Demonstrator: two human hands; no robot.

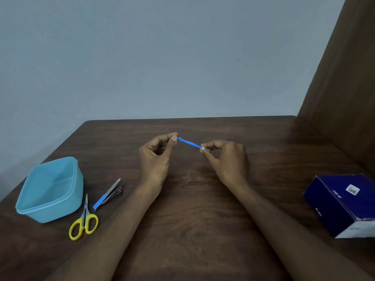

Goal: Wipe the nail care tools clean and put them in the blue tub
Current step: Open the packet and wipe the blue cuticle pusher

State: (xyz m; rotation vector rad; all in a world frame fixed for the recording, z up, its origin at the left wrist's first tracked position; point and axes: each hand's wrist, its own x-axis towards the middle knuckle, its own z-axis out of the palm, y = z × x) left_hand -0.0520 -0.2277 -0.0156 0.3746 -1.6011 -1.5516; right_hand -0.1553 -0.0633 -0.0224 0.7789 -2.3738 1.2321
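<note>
Left hand [157, 155]: fingers curled, pinching one end of slim blue plastic-handled tool [188, 142].
Right hand [225, 159]: fingertips pinch tool's other end; small pale bit there, too small to identify.
Tool: held between both hands, above dark wooden table [192, 209].
Left of left hand: light blue plastic tub [50, 191]; yellow-handled scissors [84, 222]; blue-handled metal file [106, 194] on clippers.
Right of right hand: dark blue cardboard box [343, 203].

a dark brown wooden table [192, 199] with visible grain fills the lower half of the view. near its right edge lies a dark blue cardboard box [343, 203], tilted, with a small white label on top and a white end face. behind the table is a plain grey-blue wall [152, 57]. a brown panel [345, 94] rises at the right.
</note>
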